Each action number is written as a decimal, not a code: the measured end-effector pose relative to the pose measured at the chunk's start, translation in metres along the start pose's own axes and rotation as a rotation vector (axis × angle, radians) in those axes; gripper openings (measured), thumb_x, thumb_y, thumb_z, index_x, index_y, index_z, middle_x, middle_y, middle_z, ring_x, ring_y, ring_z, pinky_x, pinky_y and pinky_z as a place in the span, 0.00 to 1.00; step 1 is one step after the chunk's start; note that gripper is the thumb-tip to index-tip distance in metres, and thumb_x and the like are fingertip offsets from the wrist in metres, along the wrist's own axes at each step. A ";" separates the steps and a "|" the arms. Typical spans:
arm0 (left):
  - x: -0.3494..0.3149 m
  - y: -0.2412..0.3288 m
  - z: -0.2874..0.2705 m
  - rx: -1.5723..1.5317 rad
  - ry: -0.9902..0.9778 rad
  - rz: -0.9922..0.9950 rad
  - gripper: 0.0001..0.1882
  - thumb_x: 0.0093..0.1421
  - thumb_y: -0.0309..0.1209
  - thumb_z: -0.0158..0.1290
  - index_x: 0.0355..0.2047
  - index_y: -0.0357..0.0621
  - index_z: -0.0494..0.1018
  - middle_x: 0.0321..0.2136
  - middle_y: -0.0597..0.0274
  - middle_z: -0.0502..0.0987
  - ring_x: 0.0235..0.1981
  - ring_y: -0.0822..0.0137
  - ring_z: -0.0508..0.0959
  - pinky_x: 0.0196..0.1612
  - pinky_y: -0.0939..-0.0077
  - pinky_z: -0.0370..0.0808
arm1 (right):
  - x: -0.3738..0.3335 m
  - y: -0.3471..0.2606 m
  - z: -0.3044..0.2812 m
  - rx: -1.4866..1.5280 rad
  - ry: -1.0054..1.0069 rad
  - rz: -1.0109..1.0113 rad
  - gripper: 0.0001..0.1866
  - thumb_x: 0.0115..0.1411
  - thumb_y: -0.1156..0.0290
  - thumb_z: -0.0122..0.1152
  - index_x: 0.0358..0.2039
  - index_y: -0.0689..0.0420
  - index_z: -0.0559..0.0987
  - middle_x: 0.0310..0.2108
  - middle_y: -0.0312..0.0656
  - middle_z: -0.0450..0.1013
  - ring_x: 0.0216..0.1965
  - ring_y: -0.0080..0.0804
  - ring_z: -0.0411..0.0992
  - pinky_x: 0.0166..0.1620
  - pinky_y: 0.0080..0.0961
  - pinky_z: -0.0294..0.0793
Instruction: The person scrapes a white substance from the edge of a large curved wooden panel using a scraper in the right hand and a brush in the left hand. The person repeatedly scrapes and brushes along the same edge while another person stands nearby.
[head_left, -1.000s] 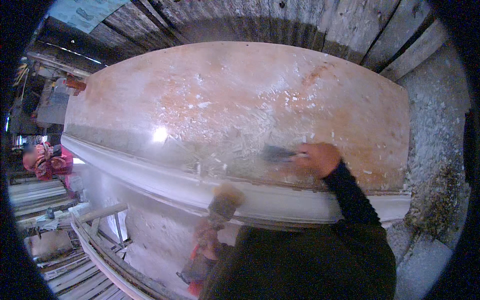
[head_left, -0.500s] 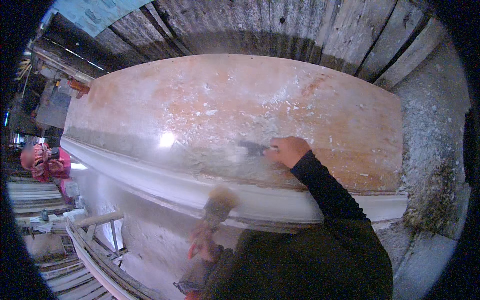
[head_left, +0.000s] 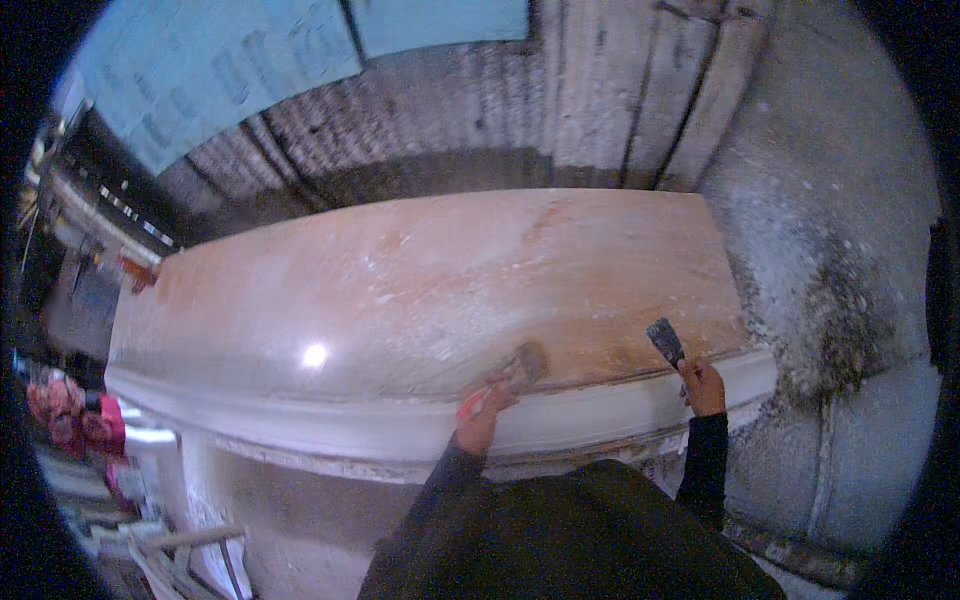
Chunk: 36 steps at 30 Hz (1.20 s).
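Observation:
My left hand (head_left: 482,418) is closed round the red handle of a paintbrush (head_left: 530,364). Its bristles are at the near part of a long reddish-brown wooden panel (head_left: 400,262), over some pale smears and flakes; blur hides whether they touch. Further right, my right hand (head_left: 705,388) grips a putty knife (head_left: 664,342) by its handle, with the dark, stained blade pointing up and away from me. The blade shows against the panel's right end, and I cannot tell if it touches. A white moulded edge (head_left: 570,420) runs along the panel's near side.
Behind the panel stand corrugated sheeting (head_left: 400,120) and light-blue sheets (head_left: 230,70). Debris (head_left: 850,310) lies on the floor at the right. Far left, a person in red and pink (head_left: 75,415) is near a wooden frame (head_left: 185,540).
My right hand has lifted the putty knife off the panel's middle and moved right. My left hand has brought the brush over the panel from its near edge. The view has shifted.

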<state>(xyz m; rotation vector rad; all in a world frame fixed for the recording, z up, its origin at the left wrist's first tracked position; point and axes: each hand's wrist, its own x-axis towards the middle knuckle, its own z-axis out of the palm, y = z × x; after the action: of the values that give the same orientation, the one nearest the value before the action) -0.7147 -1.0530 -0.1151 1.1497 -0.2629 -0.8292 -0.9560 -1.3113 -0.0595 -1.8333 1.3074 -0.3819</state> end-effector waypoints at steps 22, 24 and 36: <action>0.145 -0.210 0.395 0.143 -0.534 -0.393 0.11 0.56 0.31 0.46 0.39 0.42 0.68 0.36 0.63 0.71 0.37 0.70 0.71 0.42 0.75 0.70 | 0.079 0.178 -0.173 0.184 0.338 -0.106 0.20 0.50 0.69 0.58 0.42 0.59 0.65 0.34 0.40 0.67 0.38 0.31 0.66 0.42 0.24 0.65; 0.151 -0.202 0.362 0.156 -0.509 -0.536 0.12 0.56 0.31 0.46 0.39 0.42 0.68 0.36 0.63 0.71 0.38 0.70 0.70 0.43 0.75 0.69 | 0.080 0.184 -0.192 0.165 0.306 -0.053 0.20 0.50 0.71 0.58 0.42 0.59 0.65 0.37 0.42 0.67 0.41 0.32 0.66 0.45 0.24 0.63; 0.092 0.016 0.196 1.611 0.023 0.215 0.06 0.50 0.29 0.49 0.29 0.45 0.71 0.29 0.62 0.75 0.29 0.64 0.74 0.34 0.73 0.70 | 0.108 0.182 -0.243 0.030 0.139 -0.032 0.19 0.50 0.67 0.56 0.42 0.60 0.66 0.39 0.44 0.67 0.43 0.34 0.66 0.46 0.27 0.62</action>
<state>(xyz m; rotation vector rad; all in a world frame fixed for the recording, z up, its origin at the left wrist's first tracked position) -0.7584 -1.2519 -0.0391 2.5355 -1.1299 -0.2738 -1.1859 -1.5366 -0.0743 -1.8318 1.3595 -0.5516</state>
